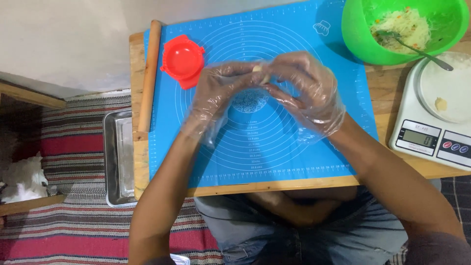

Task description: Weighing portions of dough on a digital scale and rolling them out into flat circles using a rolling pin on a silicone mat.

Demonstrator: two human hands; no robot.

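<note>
A: What carries everything here?

B: A low wooden table [392, 86], and nearly all of its top is covered by a blue silicone pastry mat [274, 152] printed with rings and ruled edges.

A: And what stands on it, biggest first?

B: At the far right corner sits a round green plastic bowl [358, 29] holding a pale shredded filling [400, 27] with a metal spoon [417, 49] lying in it, its handle reaching out over the rim. Just beside the bowl, along the right edge, is a white digital kitchen scale [422, 140] with a white plate [449, 88] on top, and 1 small pale lump of dough [441, 103] rests on that plate. Along the left edge lies a long wooden rolling pin [148, 73]. Near the far left corner of the mat is a red plastic dumpling press [182, 61], folded shut as far as I can tell.

A: Anything off the table?

B: A rectangular metal tray [117, 157] on the striped rug [73, 142], touching the left edge.

A: The hands?

B: Both wear loose clear plastic gloves and meet above the middle of the mat. The left hand [216, 95] and the right hand [306, 88] pinch the same small piece of pale dough [258, 72] between their fingertips, held up off the mat. Both hands are curled around it, so little of the dough shows.
</note>
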